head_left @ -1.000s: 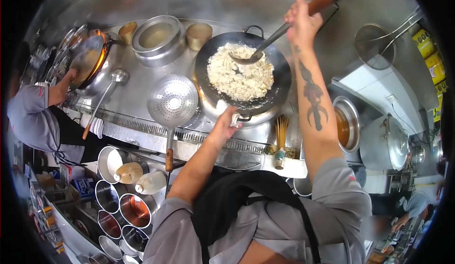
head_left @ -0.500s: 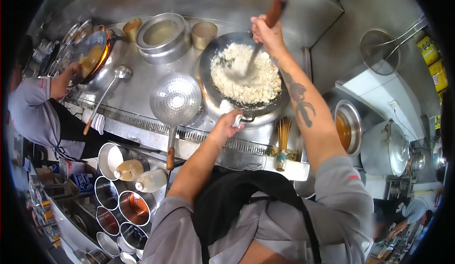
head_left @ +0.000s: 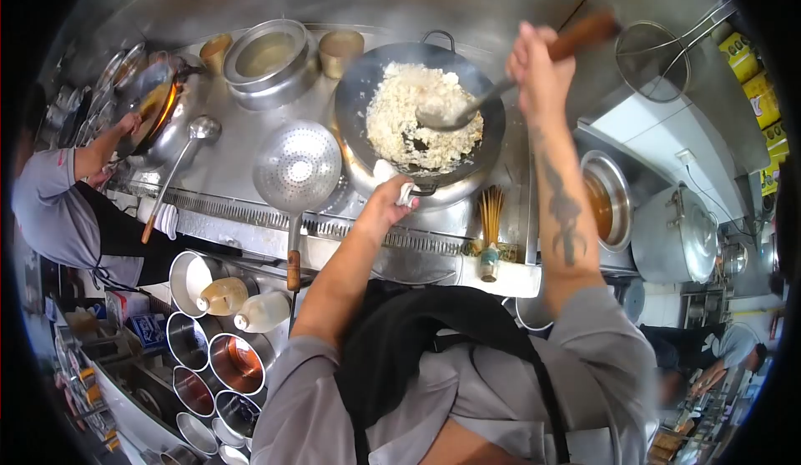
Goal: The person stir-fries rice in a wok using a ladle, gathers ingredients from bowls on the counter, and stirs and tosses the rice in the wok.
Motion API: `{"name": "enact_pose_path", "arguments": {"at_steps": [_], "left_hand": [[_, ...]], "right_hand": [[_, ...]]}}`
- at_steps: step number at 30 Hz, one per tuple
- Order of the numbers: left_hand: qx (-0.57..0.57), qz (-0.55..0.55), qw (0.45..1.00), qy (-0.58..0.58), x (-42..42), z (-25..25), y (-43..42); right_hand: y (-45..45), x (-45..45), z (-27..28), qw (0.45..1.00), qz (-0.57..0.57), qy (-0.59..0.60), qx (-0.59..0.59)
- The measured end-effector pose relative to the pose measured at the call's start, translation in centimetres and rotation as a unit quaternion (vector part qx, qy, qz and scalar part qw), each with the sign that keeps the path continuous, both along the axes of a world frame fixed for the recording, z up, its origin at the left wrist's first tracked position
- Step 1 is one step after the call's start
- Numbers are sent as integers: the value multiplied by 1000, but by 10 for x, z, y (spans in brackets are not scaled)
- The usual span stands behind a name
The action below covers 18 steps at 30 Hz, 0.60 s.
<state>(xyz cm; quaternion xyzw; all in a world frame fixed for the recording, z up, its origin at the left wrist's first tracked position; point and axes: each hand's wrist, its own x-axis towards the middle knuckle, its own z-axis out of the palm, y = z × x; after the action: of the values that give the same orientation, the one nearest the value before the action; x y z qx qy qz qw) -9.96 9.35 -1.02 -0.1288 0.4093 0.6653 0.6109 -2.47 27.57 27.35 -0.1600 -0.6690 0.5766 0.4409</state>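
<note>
A dark wok [head_left: 352, 106] sits on the range, with a mound of white fried rice [head_left: 396, 119] spread over its middle. My left hand [head_left: 387, 203] is closed around the wok's near handle through a folded white cloth [head_left: 385, 171]. High at the right of the wok, my right hand [head_left: 538, 66] grips a wooden-handled ladle [head_left: 450, 116]. The ladle's metal bowl rests among the rice near its right side, and its handle end is smeared by motion.
Left of the wok lies a perforated skimmer [head_left: 298, 166]; a lidless metal pot [head_left: 271, 56] stands behind it. A bamboo brush [head_left: 491, 231] is at the front edge. Sauce containers [head_left: 238, 363] and bottles [head_left: 263, 311] fill the lower left. A co-worker [head_left: 62, 206] works at another wok.
My right hand has swung right with the ladle, whose bowl has shifted toward the rice's right side. A dark gap shows in the rice. My left hand keeps its hold.
</note>
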Motion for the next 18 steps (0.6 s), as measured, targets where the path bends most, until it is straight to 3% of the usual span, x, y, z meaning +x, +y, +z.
{"name": "enact_pose_path", "arguments": {"at_steps": [2,3,5,6,7,8,10,11,12,14,15,16,18], "left_hand": [[13,-13,1000,-4,0,-16,1],[4,8,999,32,15,16,-8],[84,61,994,34,58,66,-42],[36,63,997,-22,71,80,-54],[-36,37,999,0,97,149,-88],[-25,24,999,-26,99,161,-96],[-44,52,996,-57,84,155,-87],[22,36,998,-56,70,136,-75],[22,47,996,-72,61,108,-58],[24,67,994,79,72,17,-62],[15,40,997,59,80,-7,-77],[4,10,999,35,94,-20,-96],[-21,-31,999,35,113,-1,-126]], "right_hand": [[-14,0,-57,996,-91,-7,-27],[3,-6,-82,999,3,13,-43],[38,-12,-48,995,-84,-25,-51],[53,-13,-24,989,-127,-42,-60],[71,-4,20,994,-71,42,-79],[80,2,51,988,-11,123,-96],[74,-5,38,988,-38,125,-83],[64,-13,34,988,-51,130,-73],[25,-14,28,989,-134,-60,-19],[14,-43,-29,988,-52,122,-80],[10,-43,-21,990,-34,126,-46],[3,-41,-6,991,-23,132,-29],[-13,-41,41,989,-1,149,5]]}}
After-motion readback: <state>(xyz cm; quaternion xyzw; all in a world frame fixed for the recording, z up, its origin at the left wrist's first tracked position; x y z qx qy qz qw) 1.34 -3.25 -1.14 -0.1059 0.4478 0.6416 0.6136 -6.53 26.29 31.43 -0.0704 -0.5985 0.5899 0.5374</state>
